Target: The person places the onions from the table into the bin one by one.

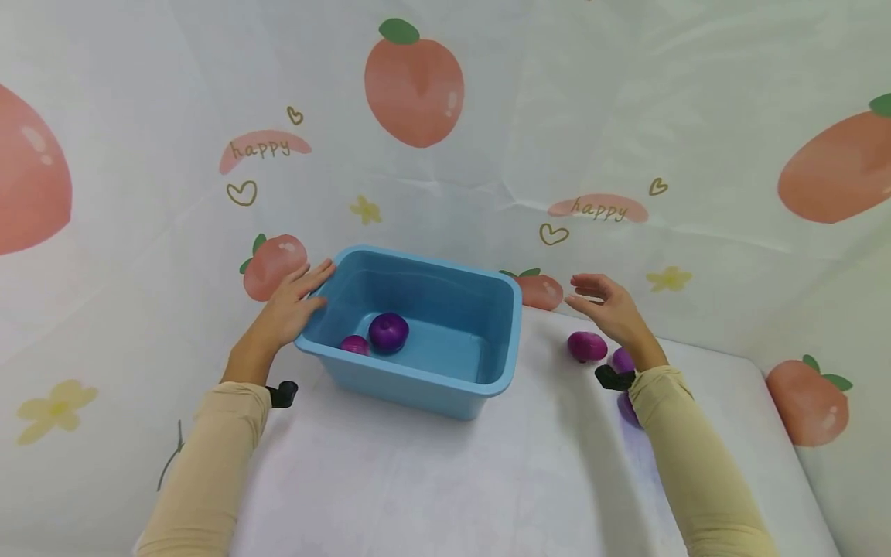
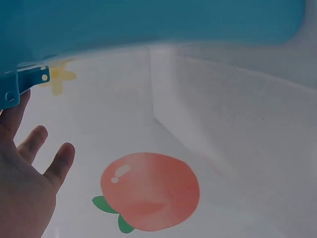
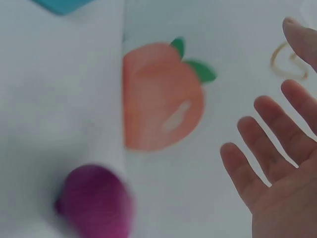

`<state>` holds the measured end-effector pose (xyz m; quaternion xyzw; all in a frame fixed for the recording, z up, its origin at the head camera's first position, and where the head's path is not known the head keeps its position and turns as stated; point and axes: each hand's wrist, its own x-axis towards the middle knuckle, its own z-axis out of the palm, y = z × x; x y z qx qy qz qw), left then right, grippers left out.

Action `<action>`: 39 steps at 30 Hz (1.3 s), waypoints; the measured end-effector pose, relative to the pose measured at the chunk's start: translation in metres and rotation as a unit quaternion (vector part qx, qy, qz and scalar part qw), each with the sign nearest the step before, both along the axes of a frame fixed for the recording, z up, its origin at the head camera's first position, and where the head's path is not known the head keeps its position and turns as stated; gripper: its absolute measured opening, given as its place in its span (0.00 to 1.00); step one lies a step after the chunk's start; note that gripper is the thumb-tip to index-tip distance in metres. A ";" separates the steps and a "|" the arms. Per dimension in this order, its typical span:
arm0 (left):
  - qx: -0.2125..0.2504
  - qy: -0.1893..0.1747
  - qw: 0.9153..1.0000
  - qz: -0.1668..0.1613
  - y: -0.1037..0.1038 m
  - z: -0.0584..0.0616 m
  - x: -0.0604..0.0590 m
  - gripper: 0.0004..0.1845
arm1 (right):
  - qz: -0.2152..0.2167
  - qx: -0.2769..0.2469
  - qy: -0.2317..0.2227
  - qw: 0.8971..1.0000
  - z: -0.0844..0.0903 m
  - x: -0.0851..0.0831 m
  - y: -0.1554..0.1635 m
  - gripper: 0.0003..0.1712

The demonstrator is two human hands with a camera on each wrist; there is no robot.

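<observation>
A light blue plastic bin [image 1: 418, 387] stands on the white table with two round vegetables inside: a dark purple one [image 1: 388, 333] and a smaller magenta one [image 1: 355, 345], partly hidden by the near wall. At the bin's left end, my left hand [image 1: 288, 308] rests on the rim, fingers extended; the left wrist view shows the spread fingers [image 2: 59, 163] below the bin's edge. My right hand [image 1: 611, 308] is raised, holding nothing, fingers fairly straight and apart in the right wrist view. Below it lies a magenta onion-shaped vegetable [image 1: 587, 346] with a small stub.
Two more purple vegetables, one at the right wrist [image 1: 623, 360] and one partly behind the right sleeve [image 1: 629, 408], lie on the table [image 1: 390, 480]. A white cloth backdrop [image 1: 487, 178] printed with peaches, flowers and lettering rises along the table's back and sides.
</observation>
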<state>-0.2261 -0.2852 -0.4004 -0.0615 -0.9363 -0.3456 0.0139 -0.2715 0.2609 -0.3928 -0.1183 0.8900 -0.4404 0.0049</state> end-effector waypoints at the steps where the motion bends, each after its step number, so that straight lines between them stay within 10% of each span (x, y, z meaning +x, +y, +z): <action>1: 0.000 0.000 1.000 -0.001 0.000 0.000 0.000 0.32 | -0.007 -0.002 -0.004 1.000 -0.005 0.002 0.005 0.33; 23: -0.002 -0.003 1.000 -0.001 0.000 -0.002 -0.003 0.33 | -0.068 0.109 -0.096 0.987 -0.086 0.016 0.025 0.40; 39: -0.002 -0.006 1.000 -0.003 0.000 0.000 -0.002 0.33 | -0.028 0.141 -0.135 0.980 -0.091 0.017 0.022 0.47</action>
